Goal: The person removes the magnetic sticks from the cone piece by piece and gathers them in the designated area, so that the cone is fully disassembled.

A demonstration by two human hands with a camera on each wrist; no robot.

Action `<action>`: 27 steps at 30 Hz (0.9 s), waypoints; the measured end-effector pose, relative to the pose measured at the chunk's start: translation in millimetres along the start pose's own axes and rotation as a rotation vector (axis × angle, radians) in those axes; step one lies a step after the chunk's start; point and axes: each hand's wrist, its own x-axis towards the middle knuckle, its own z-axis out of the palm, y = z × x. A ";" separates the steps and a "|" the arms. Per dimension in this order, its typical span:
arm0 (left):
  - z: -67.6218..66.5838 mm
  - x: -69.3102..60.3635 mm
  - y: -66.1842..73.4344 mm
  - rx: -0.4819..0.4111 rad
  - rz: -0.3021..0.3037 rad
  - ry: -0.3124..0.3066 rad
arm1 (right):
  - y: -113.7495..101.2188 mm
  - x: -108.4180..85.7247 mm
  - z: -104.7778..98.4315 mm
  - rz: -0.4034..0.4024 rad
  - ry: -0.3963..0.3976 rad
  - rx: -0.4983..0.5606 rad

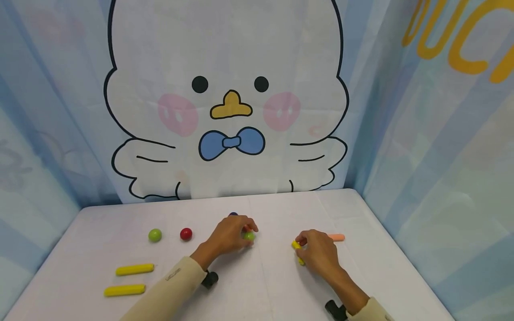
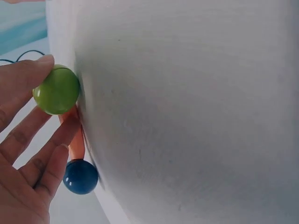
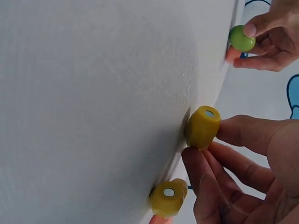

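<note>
My left hand (image 1: 230, 232) holds a green ball (image 2: 57, 91) between thumb and fingers at the table's middle. Beyond its fingers an orange stick (image 2: 76, 140) runs toward a blue ball (image 2: 80, 177); in the head view the hand mostly hides both. My right hand (image 1: 319, 253) pinches a yellow stick (image 3: 202, 128) that has a shiny round spot on its end. Close below those fingers in the right wrist view is another yellow piece (image 3: 167, 198) with a similar spot. An orange stick (image 1: 337, 237) shows from behind the right hand in the head view.
On the table's left lie a second green ball (image 1: 155, 235), a red ball (image 1: 186, 234) and two yellow sticks, one farther back (image 1: 134, 269) and one nearer (image 1: 124, 290). A printed curtain (image 1: 229, 174) hangs along the back edge of the white table (image 1: 265, 294).
</note>
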 end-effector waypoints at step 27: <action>-4.2 -19.7 -2.7 -0.085 -0.114 -0.035 | -54.9 20.7 14.5 -0.138 0.016 0.104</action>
